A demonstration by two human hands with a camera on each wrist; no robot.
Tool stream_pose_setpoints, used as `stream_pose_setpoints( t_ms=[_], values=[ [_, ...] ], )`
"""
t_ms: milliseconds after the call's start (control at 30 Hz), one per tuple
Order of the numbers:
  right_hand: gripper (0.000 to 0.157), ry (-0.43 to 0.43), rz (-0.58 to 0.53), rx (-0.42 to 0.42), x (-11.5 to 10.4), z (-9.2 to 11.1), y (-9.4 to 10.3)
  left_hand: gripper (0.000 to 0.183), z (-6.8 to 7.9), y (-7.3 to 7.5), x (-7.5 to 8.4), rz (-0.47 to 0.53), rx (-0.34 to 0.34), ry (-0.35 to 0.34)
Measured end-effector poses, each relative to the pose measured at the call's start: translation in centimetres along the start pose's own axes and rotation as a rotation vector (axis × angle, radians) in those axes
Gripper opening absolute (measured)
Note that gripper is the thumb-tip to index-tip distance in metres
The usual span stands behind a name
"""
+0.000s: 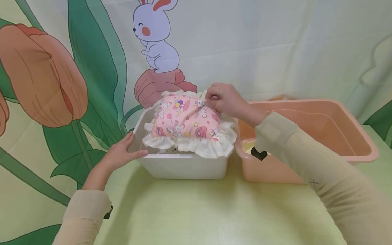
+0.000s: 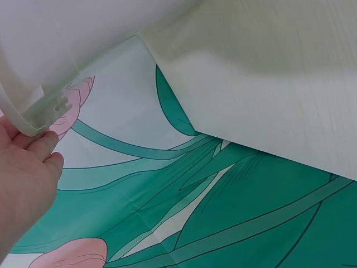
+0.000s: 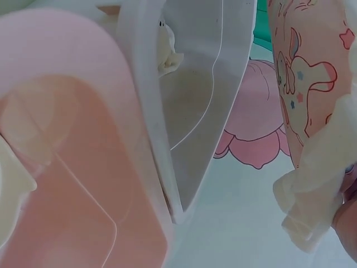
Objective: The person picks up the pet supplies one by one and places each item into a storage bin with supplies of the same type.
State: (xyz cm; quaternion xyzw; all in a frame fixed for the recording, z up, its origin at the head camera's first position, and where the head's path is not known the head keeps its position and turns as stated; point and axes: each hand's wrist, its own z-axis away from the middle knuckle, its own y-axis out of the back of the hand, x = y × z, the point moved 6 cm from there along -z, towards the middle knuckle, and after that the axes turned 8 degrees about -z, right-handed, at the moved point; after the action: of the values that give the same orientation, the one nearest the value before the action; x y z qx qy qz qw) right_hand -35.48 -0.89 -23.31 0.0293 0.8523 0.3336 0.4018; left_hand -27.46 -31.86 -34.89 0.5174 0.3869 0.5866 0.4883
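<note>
A small pink pillow [image 1: 183,117] with a cream ruffled edge and printed unicorns, stars and balloons is over a white plastic tub [image 1: 186,166]. My right hand [image 1: 228,102] pinches its upper right edge. In the right wrist view the pillow [image 3: 312,72] is held up at the right, apart from the white tub's rim [image 3: 148,106], and only a little of the hand shows. My left hand [image 1: 117,153] holds the tub's left corner, thumb at the front rim. In the left wrist view the left hand's fingers [image 2: 42,146] curl under that rim.
A peach plastic tub [image 1: 306,166] stands close on the right, with something pale yellow [image 1: 248,146] inside. A white piece with black dots [image 1: 171,149] lies in the white tub. Both tubs stand on a pale green table [image 1: 196,211] before a printed cloth backdrop [image 1: 245,44].
</note>
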Motion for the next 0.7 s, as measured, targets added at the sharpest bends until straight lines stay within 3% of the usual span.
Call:
stream_pose_setpoints(
  t_ms=[700],
  values=[
    [0.008,0.019,0.095,-0.009,0.65,-0.86,-0.95,0.099,-0.17,-0.1,-0.19,0.006,0.001,0.011]
  ],
)
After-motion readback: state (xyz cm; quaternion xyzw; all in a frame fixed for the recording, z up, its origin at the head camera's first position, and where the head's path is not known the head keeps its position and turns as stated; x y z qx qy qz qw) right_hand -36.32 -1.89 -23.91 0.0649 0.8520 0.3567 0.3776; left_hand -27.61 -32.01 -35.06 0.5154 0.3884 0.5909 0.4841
